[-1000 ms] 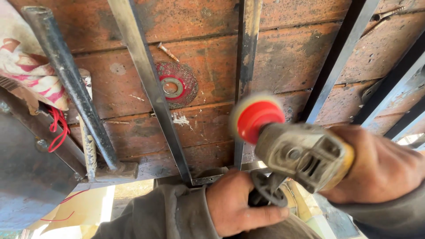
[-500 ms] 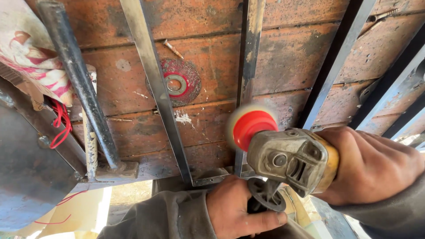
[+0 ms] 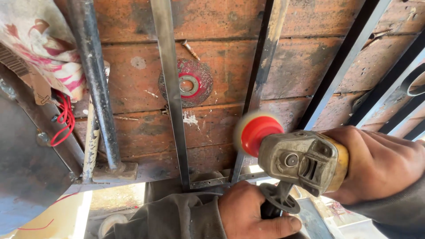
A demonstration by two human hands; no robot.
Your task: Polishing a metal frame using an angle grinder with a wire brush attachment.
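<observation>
Presently the right hand [image 3: 376, 166] is wrapped around the body of the grinder [image 3: 303, 161], and the left hand [image 3: 252, 214] is closed on its black side handle [image 3: 279, 201]. Both grips are full and firm. The grinder sits low and right of centre, its red-backed disc [image 3: 256, 130] blurred with spin and set against the lower part of a flat steel bar [image 3: 261, 75].

Risks, as judged: the disc could catch the bar's edge and kick the tool back toward the hands, since the bar is narrow and the disc meets it at an angle. Neither hand wears a glove, and the left sleeve [image 3: 177, 219] lies close beneath the disc, so sparks or a slip could reach cloth or skin. The red wire [image 3: 64, 119] at left is well apart from the work.

Surface: a counter [image 3: 310, 57] of worn, rust-stained planks, scorched in patches. Several steel bars lie across it, among them a second flat bar [image 3: 170, 88] and a dark round pipe [image 3: 95, 84]. A spent cutting disc [image 3: 188, 84] lies flat beside the second bar, a bent screw [image 3: 191, 49] just above it. Patterned cloth [image 3: 42, 42] hangs at upper left. Bright daylight shows below the counter edge.
</observation>
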